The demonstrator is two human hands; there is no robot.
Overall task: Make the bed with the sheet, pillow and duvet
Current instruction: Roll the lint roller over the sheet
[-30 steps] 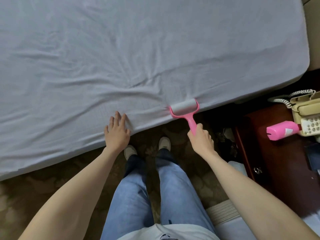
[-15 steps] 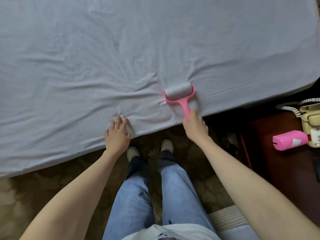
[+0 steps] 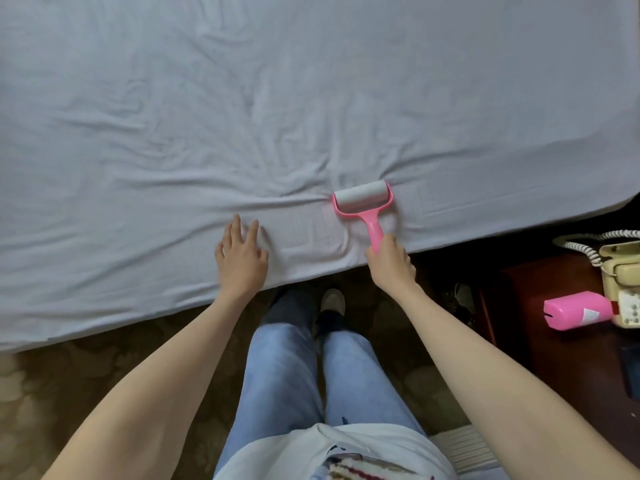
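A white sheet (image 3: 311, 98) covers the bed and fills the upper part of the head view, with creases fanning out near its front edge. My right hand (image 3: 389, 261) grips the handle of a pink lint roller (image 3: 363, 200), whose white roll rests on the sheet close to the bed's edge. My left hand (image 3: 240, 258) lies flat on the sheet to the left of the roller, fingers spread, holding nothing. No pillow or duvet is in view.
A dark wooden nightstand (image 3: 554, 323) stands at the right, with a cream corded telephone (image 3: 623, 271) and a pink roller case (image 3: 576, 310) on it. I stand on patterned carpet (image 3: 86, 375) against the bed's edge.
The roller has moved from the very edge of the bed farther onto the sheet. My left hand has slid forward onto the sheet. The view has shifted toward the bed.
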